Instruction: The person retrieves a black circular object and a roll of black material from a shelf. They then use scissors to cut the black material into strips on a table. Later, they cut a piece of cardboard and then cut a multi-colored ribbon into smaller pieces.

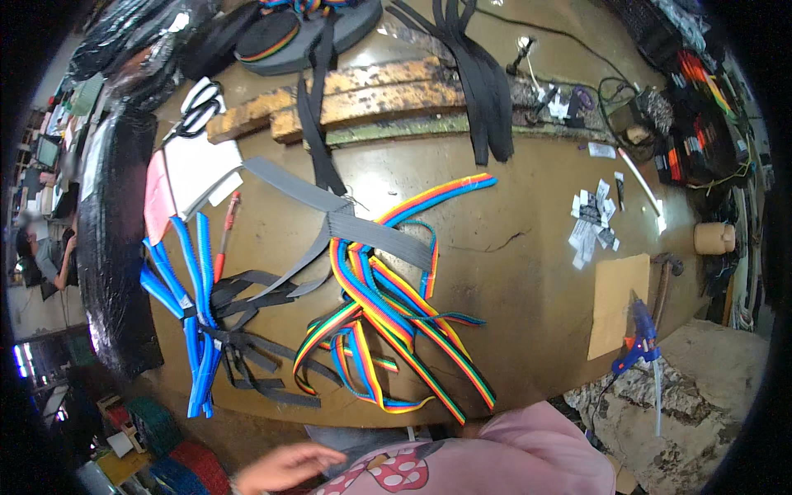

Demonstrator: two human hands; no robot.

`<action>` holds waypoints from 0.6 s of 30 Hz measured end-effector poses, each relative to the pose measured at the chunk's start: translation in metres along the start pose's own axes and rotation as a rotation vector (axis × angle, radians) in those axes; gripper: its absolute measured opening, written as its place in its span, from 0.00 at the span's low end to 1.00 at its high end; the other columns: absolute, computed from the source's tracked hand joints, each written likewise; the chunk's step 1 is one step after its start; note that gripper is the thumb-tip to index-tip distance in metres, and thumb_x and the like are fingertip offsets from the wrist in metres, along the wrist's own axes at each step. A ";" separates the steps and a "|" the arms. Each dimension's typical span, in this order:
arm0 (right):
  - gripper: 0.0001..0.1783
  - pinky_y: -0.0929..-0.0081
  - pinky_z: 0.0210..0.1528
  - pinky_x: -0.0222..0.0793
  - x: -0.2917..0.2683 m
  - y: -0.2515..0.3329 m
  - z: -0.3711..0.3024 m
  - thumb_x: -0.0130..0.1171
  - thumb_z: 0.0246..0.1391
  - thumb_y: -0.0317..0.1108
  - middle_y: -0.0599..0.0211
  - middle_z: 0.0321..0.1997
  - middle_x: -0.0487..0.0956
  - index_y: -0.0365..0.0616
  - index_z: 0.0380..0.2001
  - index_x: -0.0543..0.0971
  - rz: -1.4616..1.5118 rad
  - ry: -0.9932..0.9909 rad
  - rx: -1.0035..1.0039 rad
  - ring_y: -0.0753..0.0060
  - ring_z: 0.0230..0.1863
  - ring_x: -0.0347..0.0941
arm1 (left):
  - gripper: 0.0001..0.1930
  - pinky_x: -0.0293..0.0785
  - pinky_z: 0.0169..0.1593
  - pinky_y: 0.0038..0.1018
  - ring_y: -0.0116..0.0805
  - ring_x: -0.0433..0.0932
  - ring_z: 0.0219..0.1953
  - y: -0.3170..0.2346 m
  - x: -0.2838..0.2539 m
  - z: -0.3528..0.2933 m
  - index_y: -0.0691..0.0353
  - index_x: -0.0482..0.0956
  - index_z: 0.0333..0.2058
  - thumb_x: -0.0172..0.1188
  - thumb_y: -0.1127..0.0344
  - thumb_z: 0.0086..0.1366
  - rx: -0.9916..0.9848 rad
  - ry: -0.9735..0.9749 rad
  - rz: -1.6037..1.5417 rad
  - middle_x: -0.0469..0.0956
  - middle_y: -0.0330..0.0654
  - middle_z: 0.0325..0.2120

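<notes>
My left hand is at the lower edge, in front of my pink top and off the table's near edge. Its fingers point right, loosely stretched, with nothing seen in them. My right hand is out of view. Nearest on the table lies a bundle of rainbow-striped straps, loosely fanned, with grey webbing strips crossing over it. To its left are blue straps gathered together and a tangle of thin black straps. A red pen lies beside the blue straps.
Stained wooden bars cross the far side, with black straps over them. Scissors lie by white paper. At right are small labels, a hammer, cardboard and a blue glue gun. Black plastic-wrapped goods line the left.
</notes>
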State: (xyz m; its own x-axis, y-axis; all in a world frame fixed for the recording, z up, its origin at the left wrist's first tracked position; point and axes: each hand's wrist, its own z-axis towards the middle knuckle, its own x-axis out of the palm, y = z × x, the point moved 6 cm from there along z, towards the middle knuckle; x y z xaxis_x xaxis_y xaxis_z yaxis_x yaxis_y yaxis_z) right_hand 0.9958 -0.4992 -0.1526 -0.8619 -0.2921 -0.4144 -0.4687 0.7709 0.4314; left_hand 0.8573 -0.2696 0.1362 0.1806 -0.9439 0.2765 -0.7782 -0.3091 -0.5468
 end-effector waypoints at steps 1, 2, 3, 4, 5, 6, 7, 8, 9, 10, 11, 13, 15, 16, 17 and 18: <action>0.21 0.59 0.55 0.62 -0.005 0.000 0.000 0.39 0.61 0.43 0.46 0.51 0.72 0.42 0.50 0.70 -0.006 -0.011 -0.005 0.49 0.52 0.68 | 0.14 0.68 0.50 0.27 0.31 0.73 0.46 -0.040 -0.017 -0.006 0.65 0.74 0.45 0.50 0.64 0.66 0.061 -0.079 -0.077 0.76 0.41 0.40; 0.21 0.59 0.55 0.62 -0.009 -0.001 0.001 0.39 0.61 0.43 0.46 0.51 0.72 0.42 0.50 0.70 -0.009 -0.018 -0.012 0.49 0.52 0.68 | 0.11 0.70 0.46 0.27 0.30 0.73 0.43 -0.088 -0.039 -0.007 0.65 0.75 0.40 0.52 0.64 0.65 0.261 -0.307 0.322 0.76 0.41 0.37; 0.21 0.59 0.55 0.62 -0.014 -0.001 0.001 0.39 0.61 0.43 0.46 0.51 0.72 0.42 0.50 0.70 -0.016 -0.029 -0.015 0.49 0.53 0.68 | 0.07 0.69 0.44 0.31 0.35 0.74 0.37 -0.137 -0.052 -0.006 0.63 0.75 0.34 0.55 0.65 0.62 0.547 -0.561 0.641 0.76 0.42 0.35; 0.21 0.60 0.55 0.62 -0.020 -0.002 0.003 0.39 0.61 0.43 0.46 0.51 0.72 0.42 0.50 0.70 -0.020 -0.044 -0.019 0.49 0.53 0.68 | 0.06 0.69 0.43 0.30 0.35 0.74 0.37 -0.172 -0.066 -0.004 0.64 0.75 0.34 0.55 0.68 0.61 0.651 -0.807 0.791 0.76 0.42 0.33; 0.21 0.60 0.55 0.62 -0.025 -0.002 0.006 0.39 0.61 0.43 0.46 0.51 0.71 0.42 0.50 0.70 -0.024 -0.061 -0.024 0.50 0.53 0.68 | 0.07 0.70 0.42 0.29 0.35 0.74 0.36 -0.196 -0.085 0.008 0.65 0.76 0.34 0.57 0.68 0.60 0.729 -1.000 0.522 0.76 0.43 0.31; 0.21 0.60 0.55 0.62 -0.031 -0.003 0.010 0.39 0.61 0.43 0.46 0.51 0.71 0.42 0.50 0.70 -0.031 -0.080 -0.033 0.50 0.53 0.68 | 0.07 0.70 0.41 0.27 0.34 0.75 0.35 -0.221 -0.103 0.022 0.66 0.76 0.34 0.58 0.68 0.59 0.767 -1.181 0.534 0.76 0.44 0.30; 0.21 0.60 0.55 0.62 -0.036 -0.003 0.014 0.39 0.61 0.43 0.46 0.51 0.71 0.41 0.50 0.70 -0.043 -0.101 -0.042 0.50 0.53 0.68 | 0.11 0.70 0.41 0.26 0.34 0.75 0.34 -0.249 -0.115 0.037 0.67 0.77 0.34 0.59 0.64 0.59 0.922 -1.218 0.514 0.77 0.46 0.30; 0.22 0.60 0.56 0.62 -0.040 -0.002 0.019 0.39 0.61 0.43 0.46 0.52 0.71 0.41 0.50 0.70 -0.052 -0.120 -0.054 0.50 0.53 0.68 | 0.15 0.70 0.42 0.29 0.38 0.76 0.35 -0.263 -0.133 0.060 0.67 0.78 0.35 0.58 0.58 0.59 0.769 -1.247 0.467 0.77 0.48 0.32; 0.22 0.60 0.56 0.62 -0.044 -0.002 0.025 0.38 0.61 0.43 0.46 0.52 0.71 0.41 0.51 0.70 -0.061 -0.136 -0.069 0.50 0.53 0.68 | 0.19 0.70 0.43 0.34 0.44 0.76 0.37 -0.275 -0.140 0.073 0.67 0.78 0.35 0.58 0.53 0.58 0.679 -1.357 0.682 0.77 0.51 0.33; 0.22 0.60 0.56 0.62 -0.046 -0.001 0.029 0.38 0.61 0.43 0.46 0.52 0.71 0.41 0.51 0.70 -0.077 -0.154 -0.084 0.50 0.53 0.68 | 0.18 0.69 0.45 0.38 0.49 0.74 0.40 -0.279 -0.141 0.083 0.67 0.78 0.35 0.56 0.54 0.59 0.727 -1.385 0.796 0.77 0.53 0.33; 0.22 0.60 0.56 0.61 -0.049 -0.001 0.035 0.38 0.61 0.43 0.46 0.52 0.71 0.41 0.51 0.69 -0.081 -0.177 -0.099 0.50 0.54 0.67 | 0.16 0.69 0.45 0.38 0.50 0.74 0.39 -0.279 -0.145 0.093 0.67 0.78 0.35 0.55 0.57 0.59 0.787 -1.363 0.765 0.76 0.54 0.33; 0.22 0.60 0.56 0.61 -0.054 0.000 0.044 0.38 0.61 0.43 0.46 0.52 0.71 0.41 0.51 0.69 -0.084 -0.218 -0.131 0.50 0.54 0.67 | 0.13 0.69 0.46 0.39 0.52 0.74 0.38 -0.274 -0.160 0.090 0.68 0.77 0.36 0.54 0.62 0.59 0.907 -1.388 0.789 0.76 0.55 0.33; 0.22 0.61 0.56 0.61 -0.058 -0.002 0.050 0.38 0.61 0.43 0.46 0.52 0.71 0.41 0.51 0.69 -0.084 -0.252 -0.150 0.50 0.54 0.67 | 0.11 0.70 0.46 0.37 0.50 0.76 0.39 -0.267 -0.192 0.066 0.68 0.77 0.37 0.51 0.72 0.57 1.040 -1.483 0.734 0.77 0.55 0.34; 0.22 0.61 0.56 0.61 -0.060 -0.003 0.052 0.38 0.61 0.43 0.46 0.53 0.71 0.41 0.51 0.69 -0.082 -0.254 -0.159 0.50 0.54 0.67 | 0.13 0.71 0.47 0.34 0.47 0.77 0.41 -0.264 -0.216 0.048 0.68 0.77 0.38 0.48 0.77 0.54 1.103 -1.519 0.661 0.78 0.55 0.35; 0.22 0.61 0.57 0.61 -0.061 -0.004 0.054 0.38 0.61 0.42 0.46 0.53 0.70 0.41 0.51 0.69 -0.079 -0.259 -0.161 0.50 0.54 0.67 | 0.15 0.71 0.47 0.32 0.45 0.77 0.41 -0.261 -0.244 0.037 0.68 0.77 0.38 0.47 0.79 0.52 0.954 -1.609 0.665 0.78 0.54 0.34; 0.22 0.61 0.57 0.61 -0.063 -0.004 0.056 0.38 0.61 0.42 0.46 0.53 0.70 0.41 0.52 0.69 -0.071 -0.266 -0.166 0.50 0.54 0.67 | 0.14 0.71 0.47 0.32 0.44 0.78 0.41 -0.264 -0.269 0.029 0.67 0.78 0.37 0.48 0.78 0.52 0.944 -1.561 0.653 0.79 0.52 0.34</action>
State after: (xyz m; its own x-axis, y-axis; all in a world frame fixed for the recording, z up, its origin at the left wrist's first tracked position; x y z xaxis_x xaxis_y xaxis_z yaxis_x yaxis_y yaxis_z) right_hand 1.0631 -0.4521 -0.1726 -0.7553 -0.1674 -0.6336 -0.5700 0.6448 0.5092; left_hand 1.0318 0.0627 0.1829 0.7502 -0.0117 -0.6611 -0.5084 0.6290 -0.5881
